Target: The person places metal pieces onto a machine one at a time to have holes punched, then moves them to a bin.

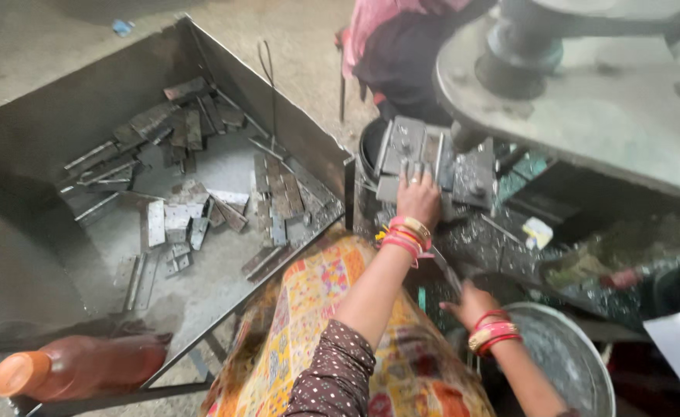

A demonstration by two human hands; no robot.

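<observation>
My left hand [418,198], with bangles at the wrist, reaches forward onto the grey die block [402,147] of a press machine. Its fingers lie over a flat metal piece [389,188] at the block's front edge. My right hand [468,303], also in red and gold bangles, hangs lower, beside the rim of a round metal bowl [579,340]. A thin metal strip [446,270] runs just above it; whether the fingers grip anything is hidden. A yellow patterned cloth [309,309] covers my lap.
A large sheet-metal bin [54,131] on the left holds several flat hinge-like metal pieces [178,220]. An orange plastic bottle [77,367] lies at its near corner. The press's heavy round head [587,93] overhangs at upper right. Another person in pink [394,38] sits beyond the machine.
</observation>
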